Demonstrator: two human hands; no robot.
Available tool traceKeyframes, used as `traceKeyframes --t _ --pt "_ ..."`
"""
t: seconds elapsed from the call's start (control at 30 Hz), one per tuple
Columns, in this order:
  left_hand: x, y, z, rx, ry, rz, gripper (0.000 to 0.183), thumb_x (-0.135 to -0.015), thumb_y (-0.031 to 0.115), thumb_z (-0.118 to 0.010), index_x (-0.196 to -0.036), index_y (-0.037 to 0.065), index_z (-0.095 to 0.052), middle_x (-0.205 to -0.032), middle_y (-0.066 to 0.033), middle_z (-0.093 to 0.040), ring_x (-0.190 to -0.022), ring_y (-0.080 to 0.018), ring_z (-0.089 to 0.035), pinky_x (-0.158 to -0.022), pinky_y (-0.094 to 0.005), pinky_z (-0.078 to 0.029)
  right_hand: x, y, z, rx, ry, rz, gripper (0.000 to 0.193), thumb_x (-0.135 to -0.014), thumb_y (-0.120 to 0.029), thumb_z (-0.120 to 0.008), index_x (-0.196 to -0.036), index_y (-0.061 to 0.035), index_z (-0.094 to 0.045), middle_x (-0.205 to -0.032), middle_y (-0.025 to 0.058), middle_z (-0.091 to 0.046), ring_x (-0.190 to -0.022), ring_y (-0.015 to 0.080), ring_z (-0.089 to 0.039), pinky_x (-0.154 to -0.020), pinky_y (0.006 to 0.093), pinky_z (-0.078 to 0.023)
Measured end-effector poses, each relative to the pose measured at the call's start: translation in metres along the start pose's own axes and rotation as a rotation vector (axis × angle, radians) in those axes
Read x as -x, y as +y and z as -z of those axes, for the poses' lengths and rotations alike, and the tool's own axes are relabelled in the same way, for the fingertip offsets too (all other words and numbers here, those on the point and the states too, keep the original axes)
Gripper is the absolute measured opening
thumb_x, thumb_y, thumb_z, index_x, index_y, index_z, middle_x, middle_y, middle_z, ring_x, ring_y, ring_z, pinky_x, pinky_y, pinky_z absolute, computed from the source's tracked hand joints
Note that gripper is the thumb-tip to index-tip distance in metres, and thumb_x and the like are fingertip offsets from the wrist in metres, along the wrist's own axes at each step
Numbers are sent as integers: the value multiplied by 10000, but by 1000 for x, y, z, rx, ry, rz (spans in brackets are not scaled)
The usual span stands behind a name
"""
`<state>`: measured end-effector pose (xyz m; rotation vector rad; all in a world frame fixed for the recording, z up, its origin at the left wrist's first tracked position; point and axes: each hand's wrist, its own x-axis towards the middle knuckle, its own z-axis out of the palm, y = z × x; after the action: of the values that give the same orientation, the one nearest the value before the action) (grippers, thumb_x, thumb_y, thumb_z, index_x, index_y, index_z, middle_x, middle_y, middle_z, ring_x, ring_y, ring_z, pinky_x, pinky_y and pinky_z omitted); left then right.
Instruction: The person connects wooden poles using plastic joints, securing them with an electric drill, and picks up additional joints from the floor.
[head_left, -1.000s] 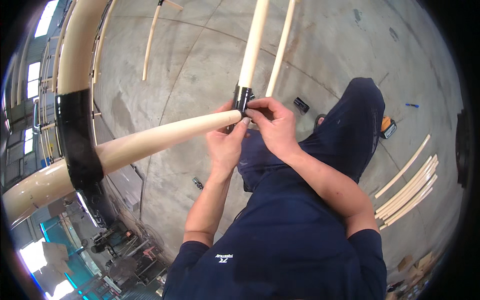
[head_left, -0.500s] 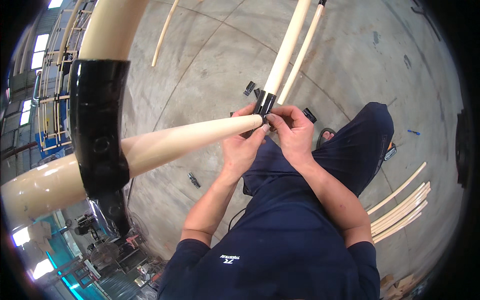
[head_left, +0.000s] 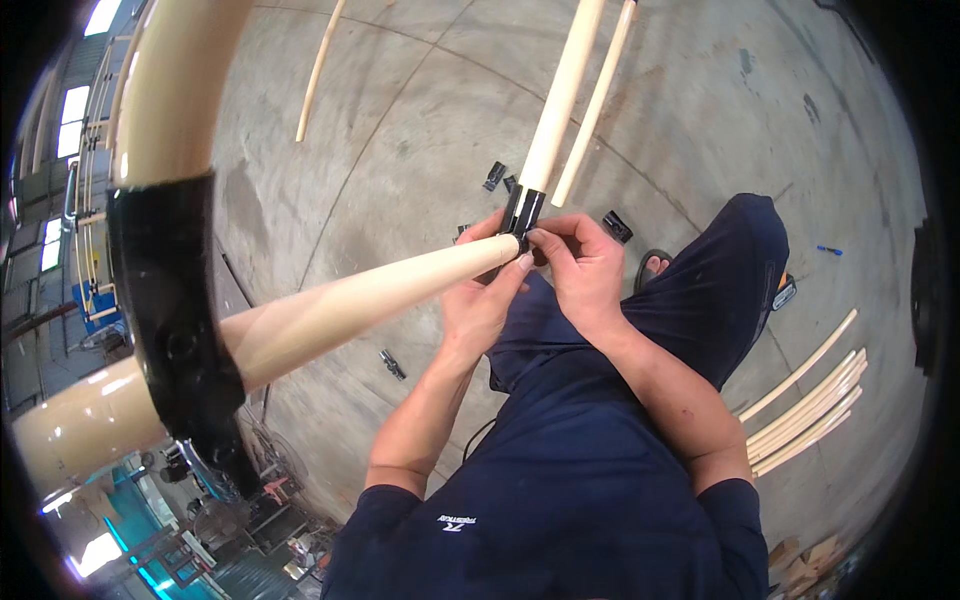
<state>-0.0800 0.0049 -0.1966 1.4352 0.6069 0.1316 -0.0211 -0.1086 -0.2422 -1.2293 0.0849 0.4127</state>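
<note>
A black pipe joint (head_left: 523, 212) sits at the meeting point of two cream pipes. One long pipe (head_left: 562, 100) runs away from it, while the crossing pipe (head_left: 370, 305) comes toward the left and looms close. My left hand (head_left: 474, 312) is closed round the underside of the joint, its thumb against the lower end by the pipe tip. From the other side, my right hand (head_left: 585, 268) pinches at the joint's lower right edge with thumb and bent forefinger. Any small part between those fingertips is hidden. Another black joint (head_left: 175, 330) clasps the crossing pipe close to me.
Loose black joint pieces (head_left: 617, 226) lie on the concrete floor, another (head_left: 392, 364) to the left. A thin pipe (head_left: 595, 105) lies beside the long one. Several cream pipes (head_left: 805, 415) rest at right, near a blue pen (head_left: 829, 250). Racks (head_left: 95, 230) and machinery (head_left: 225, 520) stand left.
The whole view has shifted slightly, and the near pipe with its black joint appears farther left and lower. Both hands stay at the same joint with nearly the same grip.
</note>
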Motion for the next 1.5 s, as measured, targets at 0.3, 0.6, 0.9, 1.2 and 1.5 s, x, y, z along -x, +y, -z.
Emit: traceKeyframes --t 0.3,0.6,0.9,1.2,1.5 --pt "0 -2 1 6 20 -3 540 -890 -32 -721 -1389 -53 -516 -1123 -100 -681 -924 -119 -653 -659 -239 -569 4 4 2 298 1 349 108 -904 -12 -704 -1008 10 -685 -920 145 -719 -793 249 -735 -692 339 -568" --pt "0 -4 4 -9 20 -19 533 -890 -37 -718 -1376 -55 -500 -1131 -110 -672 -934 -125 -655 -663 -238 -575 -1 1 9 284 -61 313 118 -905 -25 -705 -1013 16 -682 -916 147 -724 -808 243 -748 -674 335 -594" --pt "1 -4 4 -26 2 -39 553 -906 -15 -719 -1400 -43 -472 -1162 -97 -659 -975 -115 -644 -696 -238 -572 -9 -20 15 408 -181 252 135 -890 -31 -719 -1013 13 -688 -925 165 -731 -786 251 -743 -677 335 -600" --pt "2 -5 4 10 -28 -17 553 -917 -2 -714 -1409 -40 -465 -1196 -93 -643 -982 -107 -633 -707 -239 -567 -15 -22 20 270 -231 63 150 -895 -43 -714 -1009 53 -698 -901 158 -758 -813 167 -738 -718 298 -582" --pt "1 -8 8 -47 -50 -57 565 -924 -25 -693 -1435 -50 -454 -1219 -112 -643 -982 -121 -640 -716 -249 -576 -11 -14 16 486 -153 419 100 -891 -47 -713 -974 2 -684 -856 164 -712 -745 321 -715 -646 378 -560"
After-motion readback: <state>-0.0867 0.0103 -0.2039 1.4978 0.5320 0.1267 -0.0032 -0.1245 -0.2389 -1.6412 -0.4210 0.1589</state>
